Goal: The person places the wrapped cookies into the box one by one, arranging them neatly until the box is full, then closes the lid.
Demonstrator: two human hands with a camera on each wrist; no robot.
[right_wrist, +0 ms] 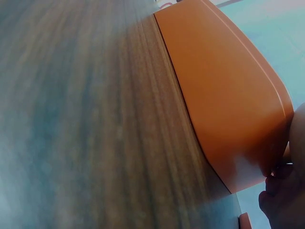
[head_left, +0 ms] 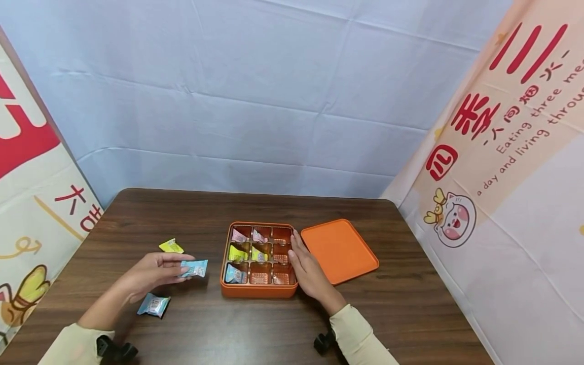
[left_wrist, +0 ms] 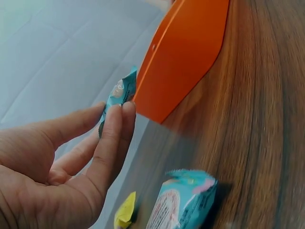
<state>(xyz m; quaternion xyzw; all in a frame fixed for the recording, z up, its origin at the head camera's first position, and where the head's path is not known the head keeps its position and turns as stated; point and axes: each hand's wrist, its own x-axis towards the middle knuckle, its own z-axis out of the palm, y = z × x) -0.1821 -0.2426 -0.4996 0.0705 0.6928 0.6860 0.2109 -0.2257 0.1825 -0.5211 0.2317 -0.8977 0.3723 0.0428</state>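
My left hand point(head_left: 157, 274) pinches a blue wrapped candy point(head_left: 195, 268) between thumb and fingers, above the table left of an orange box point(head_left: 259, 291). In the left wrist view the held candy overlaps the box's side wall. My right hand point(head_left: 310, 266) rests along the box's right wall, its fingers straight and touching the rim. Inside the box is a divided brown plastic tray: pink candies point(head_left: 239, 235) sit in the back row, yellow candies point(head_left: 238, 253) in the middle row, and one blue candy point(head_left: 234, 274) at front left. The right column shows bare plastic.
A yellow candy point(head_left: 171, 246) lies behind my left hand, and another blue candy point(head_left: 154, 305) lies in front of it. The orange lid point(head_left: 339, 251) lies flat right of the box. Pale cloth point(head_left: 274, 101) hangs behind the dark wooden table point(head_left: 205, 334).
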